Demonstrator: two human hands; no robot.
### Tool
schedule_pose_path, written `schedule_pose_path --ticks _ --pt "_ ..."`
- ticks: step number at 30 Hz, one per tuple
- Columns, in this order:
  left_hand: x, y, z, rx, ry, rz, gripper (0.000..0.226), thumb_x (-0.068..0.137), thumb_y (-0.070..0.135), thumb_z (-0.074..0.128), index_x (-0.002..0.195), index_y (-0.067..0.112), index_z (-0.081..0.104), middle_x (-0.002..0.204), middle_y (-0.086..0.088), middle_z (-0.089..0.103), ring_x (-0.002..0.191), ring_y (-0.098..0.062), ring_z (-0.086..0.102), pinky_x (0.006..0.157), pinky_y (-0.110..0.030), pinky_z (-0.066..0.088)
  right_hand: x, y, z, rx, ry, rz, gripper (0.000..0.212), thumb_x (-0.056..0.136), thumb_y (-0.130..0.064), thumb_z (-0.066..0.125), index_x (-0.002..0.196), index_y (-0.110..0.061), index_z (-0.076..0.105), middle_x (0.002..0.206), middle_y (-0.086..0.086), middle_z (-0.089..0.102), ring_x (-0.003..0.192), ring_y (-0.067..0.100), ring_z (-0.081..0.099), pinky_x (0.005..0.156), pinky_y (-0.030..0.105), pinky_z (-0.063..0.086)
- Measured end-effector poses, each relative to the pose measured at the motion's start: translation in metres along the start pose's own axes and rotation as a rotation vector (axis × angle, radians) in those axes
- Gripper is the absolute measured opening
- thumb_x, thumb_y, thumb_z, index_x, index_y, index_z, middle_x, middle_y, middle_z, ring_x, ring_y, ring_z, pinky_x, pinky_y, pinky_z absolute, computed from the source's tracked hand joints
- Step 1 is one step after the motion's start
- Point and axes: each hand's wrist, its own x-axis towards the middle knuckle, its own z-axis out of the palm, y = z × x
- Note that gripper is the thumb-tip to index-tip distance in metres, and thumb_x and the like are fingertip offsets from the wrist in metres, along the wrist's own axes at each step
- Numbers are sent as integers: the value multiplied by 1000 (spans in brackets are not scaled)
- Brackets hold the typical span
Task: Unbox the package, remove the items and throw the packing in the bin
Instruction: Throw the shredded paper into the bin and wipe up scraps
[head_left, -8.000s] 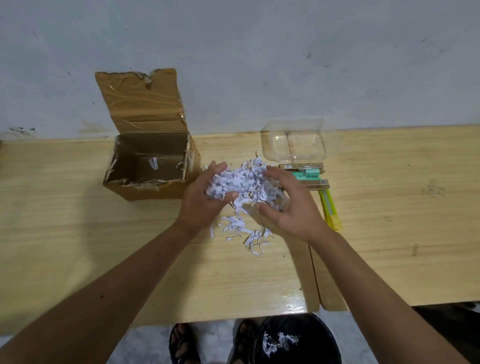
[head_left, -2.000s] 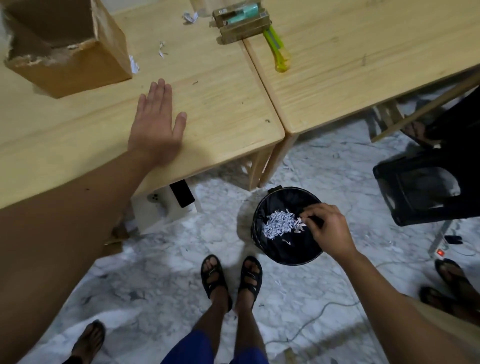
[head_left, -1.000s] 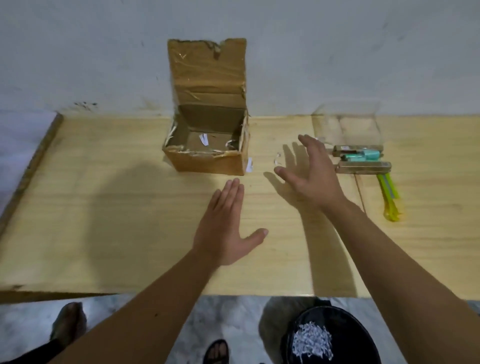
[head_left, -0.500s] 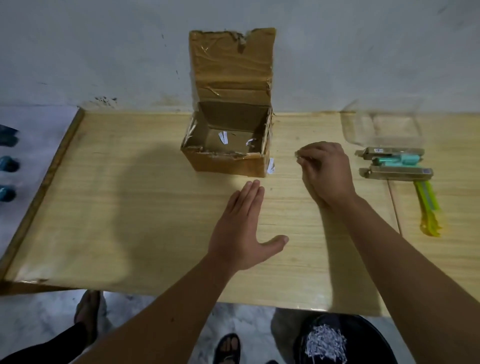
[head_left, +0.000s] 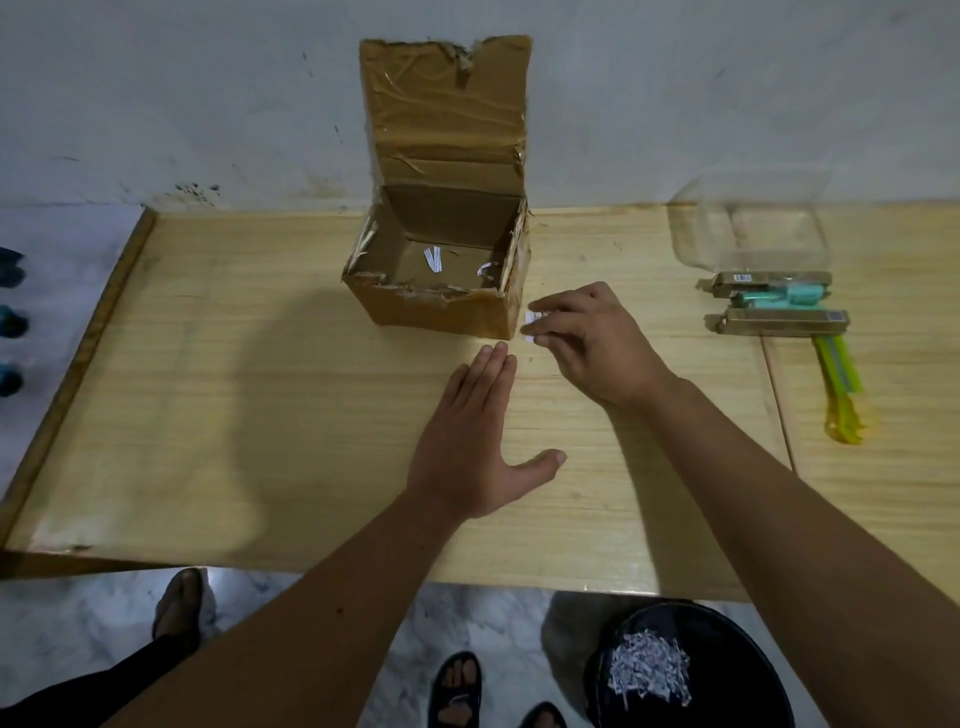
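The open cardboard box (head_left: 441, 309) stands at the back of the wooden table (head_left: 260, 415), lid flap up against the wall. A few white paper scraps (head_left: 432, 258) lie on its floor. My right hand (head_left: 592, 348) is at the box's front right corner, fingertips pinched on a white paper scrap (head_left: 534, 326) that touches the table. My left hand (head_left: 467, 457) lies flat on the table with fingers together and thumb apart, holding nothing. The black bin (head_left: 737, 639) sits on the floor below the table's front edge with shredded paper (head_left: 649, 667) in it.
At the right, unpacked items lie together: a clear plastic container (head_left: 750, 234), two gold boxes (head_left: 784, 322), a teal item (head_left: 779, 297) and a yellow-green cutter (head_left: 841, 384). My sandalled feet (head_left: 457, 686) and another person's foot (head_left: 179, 603) are on the marble floor.
Earlier I dropped shredded paper into the bin and turned back to the table. In the last half second my right hand moved left to the scrap beside the box; my left hand stayed flat.
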Motion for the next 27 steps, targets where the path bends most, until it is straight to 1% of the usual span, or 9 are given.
schedule_pose_path --ticks 2,5,7,13,15,18,20,25,27 --pt "0 -1 1 4 11 8 112 83 75 59 160 1 27 172 -9 20 162 -19 9 130 -43 16 -1 -1 0 -18 -21 7 16 98 -24 67 108 -26 80 119 -4 73 102 22 61 91 35 47" --pt "-1 -1 2 19 10 10 112 83 76 58 160 0 26 172 -10 19 162 -19 10 130 -44 16 -5 -7 -2 -32 -35 40 16 97 -16 66 104 -21 80 109 -5 71 96 23 61 82 40 55" --pt "-1 -2 2 31 -6 8 113 83 77 55 160 1 24 173 -9 16 162 -18 8 130 -44 16 -11 -8 -4 -50 -25 52 17 96 -12 65 102 -17 79 106 -4 71 96 24 64 80 43 57" --pt "-1 -2 1 87 -48 -27 116 81 82 51 162 4 19 174 -8 13 162 -17 6 131 -41 11 -52 -15 -11 -6 61 183 18 94 -7 62 94 -15 79 99 -3 72 94 21 70 79 40 58" --pt "0 -1 1 102 -57 -48 117 80 82 49 163 6 18 174 -7 11 162 -17 5 132 -40 10 -76 -21 -20 78 122 269 16 92 -6 67 91 -15 79 96 -3 73 90 16 72 80 36 58" --pt "1 0 -1 105 -84 -59 115 82 81 45 164 7 14 175 -7 7 162 -16 1 132 -40 5 -122 -37 -41 234 213 439 10 90 -9 74 90 -16 81 94 -4 76 87 4 72 80 21 56" --pt "-1 3 -3 117 -102 -53 113 83 79 41 164 6 13 175 -9 5 162 -18 -1 132 -41 5 -154 -49 -56 363 255 583 7 89 -13 76 89 -18 80 94 -7 76 88 2 71 79 16 54" --pt "-2 6 -1 154 -115 -11 107 88 76 38 162 1 17 173 -16 8 162 -26 3 131 -46 5 -236 -65 -82 600 347 824 7 90 -13 77 93 -18 81 93 -4 79 87 15 75 80 36 61" --pt "-1 6 -1 167 -107 4 106 89 75 40 160 -2 21 171 -21 14 161 -32 9 131 -48 8 -271 -73 -88 651 395 863 7 91 -9 77 96 -12 80 95 1 79 90 21 76 83 38 61"
